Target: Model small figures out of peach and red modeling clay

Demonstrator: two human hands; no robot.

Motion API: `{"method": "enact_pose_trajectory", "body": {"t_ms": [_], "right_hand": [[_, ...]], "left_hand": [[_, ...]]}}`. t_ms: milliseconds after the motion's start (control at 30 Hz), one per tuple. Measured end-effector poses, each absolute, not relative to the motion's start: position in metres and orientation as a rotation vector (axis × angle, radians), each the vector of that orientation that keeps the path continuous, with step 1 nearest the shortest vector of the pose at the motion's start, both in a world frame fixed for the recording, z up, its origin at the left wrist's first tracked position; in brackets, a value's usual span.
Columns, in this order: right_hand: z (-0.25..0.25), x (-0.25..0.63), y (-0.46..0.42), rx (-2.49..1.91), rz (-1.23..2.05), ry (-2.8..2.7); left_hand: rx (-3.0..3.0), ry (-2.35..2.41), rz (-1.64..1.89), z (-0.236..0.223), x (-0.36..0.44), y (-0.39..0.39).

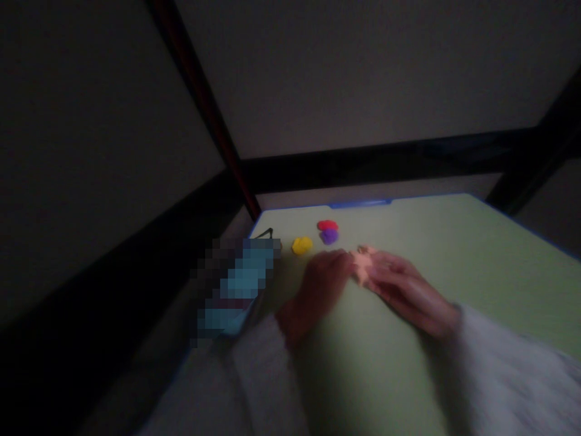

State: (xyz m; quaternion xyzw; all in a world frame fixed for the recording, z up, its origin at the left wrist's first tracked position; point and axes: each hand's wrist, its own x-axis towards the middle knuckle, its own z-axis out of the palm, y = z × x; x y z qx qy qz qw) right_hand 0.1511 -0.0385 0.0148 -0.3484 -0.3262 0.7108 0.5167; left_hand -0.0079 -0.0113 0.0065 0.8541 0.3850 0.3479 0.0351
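Between my two hands is a lump of pale peach modelling clay [362, 266], irregular in outline. My left hand [320, 287] is closed, its fingertips pinching the clay's left side. From the right, my right hand [408, 290] grips the same piece between thumb and fingers. Both hands are somewhat blurred, and part of the clay is hidden by the fingers. Beyond my left hand lie a yellow clay lump [302, 245], a purple clay lump [330, 236] and a red clay lump [327, 224], the purple one right against the red.
The pale green table [454, 242] has a blue edge and a blue handle-like strip [361, 204] at its far side. On the left stands a pixelated bluish object [245, 281], with a thin dark loop [265, 232] beside it. Walls with dark bands rise behind.
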Motion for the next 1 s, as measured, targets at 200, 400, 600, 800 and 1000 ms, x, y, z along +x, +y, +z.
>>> {"method": "enact_pose_trajectory", "body": {"t_ms": [200, 400, 600, 800, 1000], "right_hand": [[0.017, 0.15, -0.037, -0.822, 1.638, -0.771], [0.02, 0.148, -0.038, -0.839, 1.618, -0.778], [0.019, 0.147, -0.039, -0.833, 1.591, -0.824], [0.02, 0.146, -0.04, -0.833, 1.589, -0.822], [0.024, 0.146, -0.04, -0.9, 1.573, -0.814]], "left_hand": [[1.87, 1.064, 1.243, -0.002, 0.001, -0.012], [1.672, 0.972, 1.208, -0.008, 0.005, -0.008], [1.733, 0.991, 1.143, -0.007, 0.005, -0.01], [1.747, 1.01, 1.13, -0.005, 0.007, -0.013], [1.646, 0.984, 1.208, -0.005, 0.007, -0.012]]}}
